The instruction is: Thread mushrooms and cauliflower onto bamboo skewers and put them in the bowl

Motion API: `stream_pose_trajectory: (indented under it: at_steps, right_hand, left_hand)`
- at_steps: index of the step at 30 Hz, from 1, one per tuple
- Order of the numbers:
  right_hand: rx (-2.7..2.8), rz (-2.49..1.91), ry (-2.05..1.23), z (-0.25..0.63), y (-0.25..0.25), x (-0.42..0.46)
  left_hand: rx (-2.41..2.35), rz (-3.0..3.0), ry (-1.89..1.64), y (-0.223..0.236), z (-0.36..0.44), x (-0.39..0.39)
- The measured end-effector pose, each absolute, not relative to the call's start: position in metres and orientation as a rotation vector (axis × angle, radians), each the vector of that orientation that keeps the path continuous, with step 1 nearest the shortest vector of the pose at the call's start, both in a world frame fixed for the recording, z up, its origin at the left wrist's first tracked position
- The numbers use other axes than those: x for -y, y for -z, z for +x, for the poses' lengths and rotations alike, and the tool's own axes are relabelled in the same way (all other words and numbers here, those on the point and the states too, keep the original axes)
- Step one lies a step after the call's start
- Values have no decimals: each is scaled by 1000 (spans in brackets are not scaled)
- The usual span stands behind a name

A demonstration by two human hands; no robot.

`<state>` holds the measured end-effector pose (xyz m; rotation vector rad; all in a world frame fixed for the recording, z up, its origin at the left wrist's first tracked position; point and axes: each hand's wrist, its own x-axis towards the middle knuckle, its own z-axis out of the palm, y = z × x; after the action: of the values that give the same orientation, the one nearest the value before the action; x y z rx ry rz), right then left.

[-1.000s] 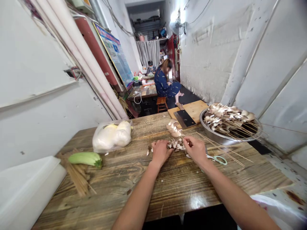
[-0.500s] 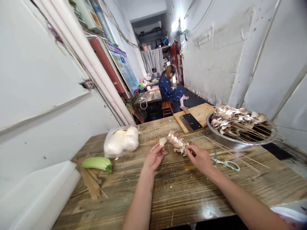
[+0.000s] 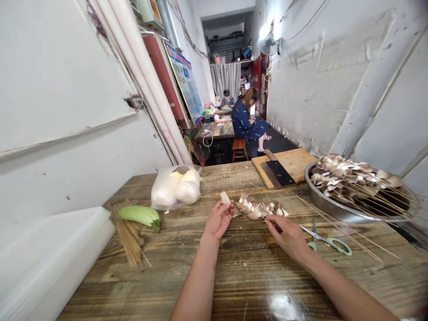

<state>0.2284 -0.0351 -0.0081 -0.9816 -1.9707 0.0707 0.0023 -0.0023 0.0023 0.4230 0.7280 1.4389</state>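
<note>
My left hand (image 3: 219, 218) pinches a pale mushroom piece (image 3: 225, 197) at its fingertips, just left of a small heap of cut mushroom pieces (image 3: 256, 208) on the wooden table (image 3: 240, 267). My right hand (image 3: 287, 234) rests closed at the heap's right end; a thin bamboo skewer seems to run from its fingers into the pieces, though I cannot make it out clearly.
Green-handled scissors (image 3: 329, 241) and loose bamboo skewers (image 3: 344, 229) lie right of my hand. A steel basin (image 3: 334, 209) holds skewered mushrooms. Behind are a cutting board (image 3: 294, 162) with a cleaver (image 3: 277, 171), a plastic bag (image 3: 175, 187), a green vegetable (image 3: 140, 215), a skewer bundle (image 3: 129, 236). A person sits far back.
My left hand lifted a mushroom piece out of the heap and holds it up. My right hand slid right along the heap. The camera turned left.
</note>
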Motion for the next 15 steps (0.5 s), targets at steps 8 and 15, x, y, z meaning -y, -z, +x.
stream_pose_trajectory:
  at_steps: [8, 15]
  right_hand:
    - [2018, -987, -112, 226, 6, 37]
    - [2044, -996, -105, 225, 6, 36]
  left_hand:
    - [-891, 538, -1585, -3, 7, 3]
    - [-1055, 645, -1668, 4, 9, 0]
